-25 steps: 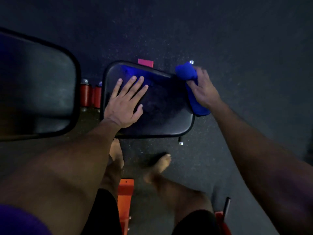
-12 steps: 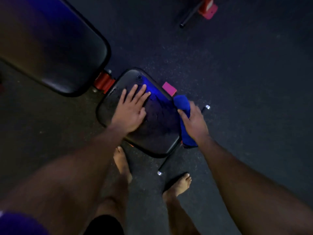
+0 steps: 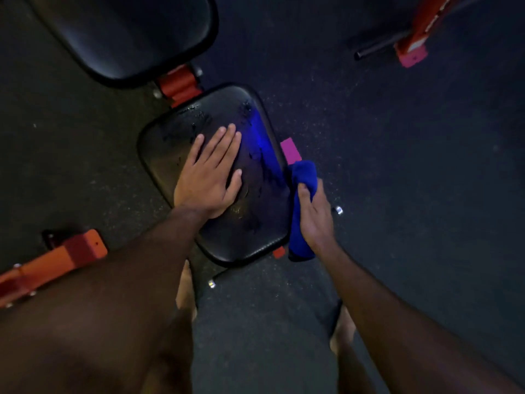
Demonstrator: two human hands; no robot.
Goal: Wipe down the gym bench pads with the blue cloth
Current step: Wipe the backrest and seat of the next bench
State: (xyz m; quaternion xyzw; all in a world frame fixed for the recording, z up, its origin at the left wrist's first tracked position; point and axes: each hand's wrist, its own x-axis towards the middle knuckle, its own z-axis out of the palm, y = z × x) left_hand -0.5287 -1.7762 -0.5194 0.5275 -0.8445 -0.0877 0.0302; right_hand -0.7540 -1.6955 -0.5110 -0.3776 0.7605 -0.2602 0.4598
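Blue cloth is gripped by the right hand, along the seat pad's right edge. Left hand presses flat, fingers spread, on the pad.

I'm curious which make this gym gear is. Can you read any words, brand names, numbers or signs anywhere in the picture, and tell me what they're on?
None: no readable text shows anywhere.
Seat pad: plain black, only wet marks.
Back pad: plain black, no logo in sight.
Blue cloth, gripped by the right hand: no tag or print visible.
Pink tabs and orange frame: blank; the picture is dim, so fine print could be missed.
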